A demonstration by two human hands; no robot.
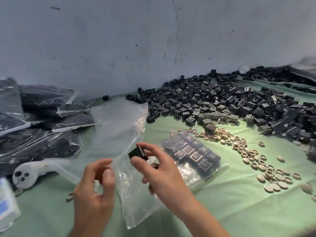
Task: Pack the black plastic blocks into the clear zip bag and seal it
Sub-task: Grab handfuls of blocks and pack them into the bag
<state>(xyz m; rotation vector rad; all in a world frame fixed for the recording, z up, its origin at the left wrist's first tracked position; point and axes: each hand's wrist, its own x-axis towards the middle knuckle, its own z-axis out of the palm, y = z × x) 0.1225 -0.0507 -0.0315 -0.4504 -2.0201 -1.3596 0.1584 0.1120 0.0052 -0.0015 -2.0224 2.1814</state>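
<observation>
My right hand [159,170] pinches one black plastic block [136,152] between thumb and fingertips, just above the crumpled top of the clear zip bag [135,199]. The bag lies slanted on the green cloth between my hands, and I see nothing inside it. My left hand [95,183] has its fingers curled at the bag's left edge, thumb and forefinger closing on the plastic. A large heap of loose black blocks [222,103] fills the back right of the table.
A filled clear bag of blocks [191,154] lies right of my right hand. Several filled bags [42,117] are stacked at left, with empty clear bags [119,124] behind. Beige rings and discs [253,159] are scattered at right. A white controller [25,171] lies at left.
</observation>
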